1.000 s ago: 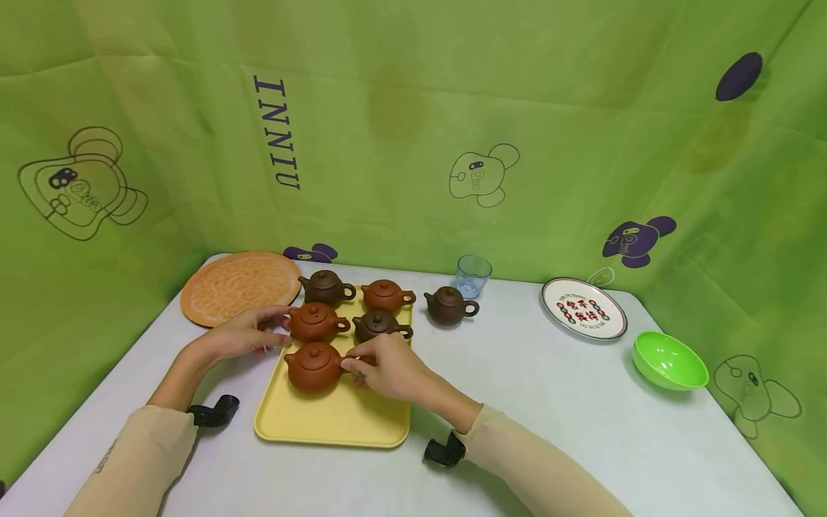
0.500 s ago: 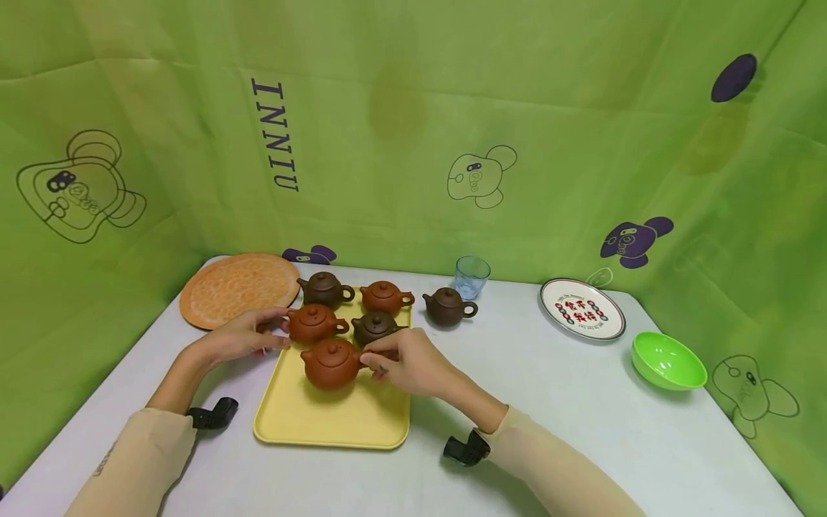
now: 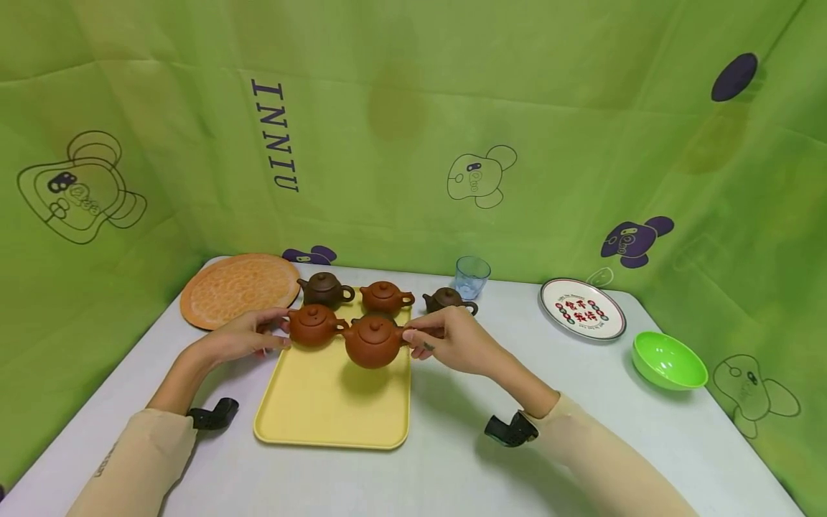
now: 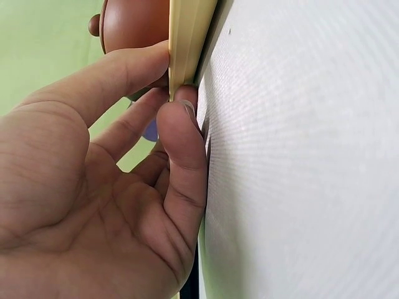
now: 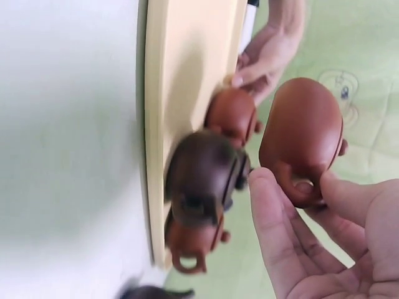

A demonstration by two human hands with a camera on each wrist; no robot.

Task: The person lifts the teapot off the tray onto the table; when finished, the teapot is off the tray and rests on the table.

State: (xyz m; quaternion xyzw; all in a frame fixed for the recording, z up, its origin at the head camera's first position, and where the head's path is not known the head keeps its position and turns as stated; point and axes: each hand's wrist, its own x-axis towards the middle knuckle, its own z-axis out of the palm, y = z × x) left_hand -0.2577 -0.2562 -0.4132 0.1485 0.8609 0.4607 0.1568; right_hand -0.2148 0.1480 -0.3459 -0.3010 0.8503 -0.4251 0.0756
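My right hand (image 3: pixel 459 341) pinches the handle of a reddish-brown clay teapot (image 3: pixel 373 343) and holds it upright above the yellow tray (image 3: pixel 329 402). In the right wrist view this teapot (image 5: pixel 302 124) hangs apart from the tray. At the tray's left edge, my left hand (image 3: pixel 242 336) pinches the rim (image 4: pixel 184 43), thumb and fingers on either side. Near its fingers sits another red teapot (image 3: pixel 313 327). Farther back are a dark brown teapot (image 3: pixel 325 289) and a red one (image 3: pixel 382 296). A second dark teapot (image 5: pixel 202 174) on the tray is mostly hidden behind the raised one in the head view.
Right of the tray, a dark teapot (image 3: pixel 446 298) stands partly behind my right hand, with a blue clear glass (image 3: pixel 472 276) behind it. An orange round mat (image 3: pixel 239 287) lies back left. A white patterned plate (image 3: pixel 583 309) and a green bowl (image 3: pixel 668 361) are at right.
The right hand has lifted the red teapot off the tray and moved it rightward and back, now in front of the dark teapot. The left hand stays at the tray's edge.
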